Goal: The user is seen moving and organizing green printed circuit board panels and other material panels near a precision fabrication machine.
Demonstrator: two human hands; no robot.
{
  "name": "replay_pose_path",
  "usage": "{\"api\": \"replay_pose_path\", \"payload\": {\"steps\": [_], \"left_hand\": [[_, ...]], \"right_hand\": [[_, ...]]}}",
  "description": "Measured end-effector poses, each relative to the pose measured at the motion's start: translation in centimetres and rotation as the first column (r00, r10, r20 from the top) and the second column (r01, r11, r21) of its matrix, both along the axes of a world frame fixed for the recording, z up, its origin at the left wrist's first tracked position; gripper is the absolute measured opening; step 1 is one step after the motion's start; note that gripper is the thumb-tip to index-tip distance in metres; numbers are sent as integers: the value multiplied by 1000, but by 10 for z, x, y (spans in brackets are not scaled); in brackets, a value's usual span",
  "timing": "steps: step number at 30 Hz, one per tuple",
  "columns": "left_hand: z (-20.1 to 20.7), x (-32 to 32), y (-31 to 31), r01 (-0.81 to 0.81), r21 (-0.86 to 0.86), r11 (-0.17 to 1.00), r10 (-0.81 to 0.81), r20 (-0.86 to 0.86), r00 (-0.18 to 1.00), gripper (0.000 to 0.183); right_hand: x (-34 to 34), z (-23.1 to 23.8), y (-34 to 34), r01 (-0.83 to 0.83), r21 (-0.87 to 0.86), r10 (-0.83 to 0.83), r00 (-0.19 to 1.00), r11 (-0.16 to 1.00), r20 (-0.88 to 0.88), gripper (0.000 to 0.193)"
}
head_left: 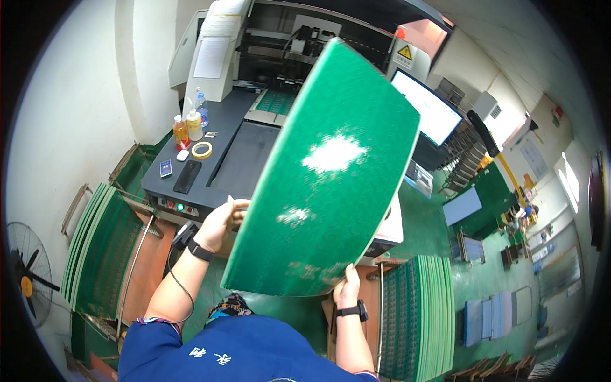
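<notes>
A large glossy green circuit board panel [318, 204] is tilted up in front of me, with bright light glaring off its face. Its left edge rests in my left hand [219, 224], whose fingers reach partly behind the panel. At the lower right corner, my right hand [347, 288] grips the edge with the thumb on top. Both wrists wear black bands with small devices. Behind the panel, a machine bed [245, 156] and another green board [277, 102] lying in the machine are partly hidden.
Racks of upright green panels stand left [105, 251] and right [417, 312] of me. On the machine's grey top lie a phone [187, 176], a tape roll [202, 150] and several bottles [181, 132]. A monitor [426, 105] stands right, a fan [28, 274] far left.
</notes>
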State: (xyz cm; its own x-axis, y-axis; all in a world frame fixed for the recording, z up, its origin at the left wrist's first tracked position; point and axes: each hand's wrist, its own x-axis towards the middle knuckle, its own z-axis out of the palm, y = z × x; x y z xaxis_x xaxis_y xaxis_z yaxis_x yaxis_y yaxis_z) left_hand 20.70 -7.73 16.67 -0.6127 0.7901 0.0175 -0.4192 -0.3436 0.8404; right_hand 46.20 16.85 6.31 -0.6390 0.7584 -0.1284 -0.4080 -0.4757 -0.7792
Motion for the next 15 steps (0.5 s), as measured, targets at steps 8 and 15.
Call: {"api": "replay_pose_path", "payload": {"steps": [8, 15], "left_hand": [[-78, -48, 20, -163, -307, 938, 117, -163, 980, 42], [-169, -164, 16, -592, -597, 541, 217, -581, 784, 25]], "right_hand": [[-85, -32, 105, -720, 65, 649, 578, 691, -494, 61], [-152, -40, 118, -790, -74, 728, 594, 609, -342, 65]]}}
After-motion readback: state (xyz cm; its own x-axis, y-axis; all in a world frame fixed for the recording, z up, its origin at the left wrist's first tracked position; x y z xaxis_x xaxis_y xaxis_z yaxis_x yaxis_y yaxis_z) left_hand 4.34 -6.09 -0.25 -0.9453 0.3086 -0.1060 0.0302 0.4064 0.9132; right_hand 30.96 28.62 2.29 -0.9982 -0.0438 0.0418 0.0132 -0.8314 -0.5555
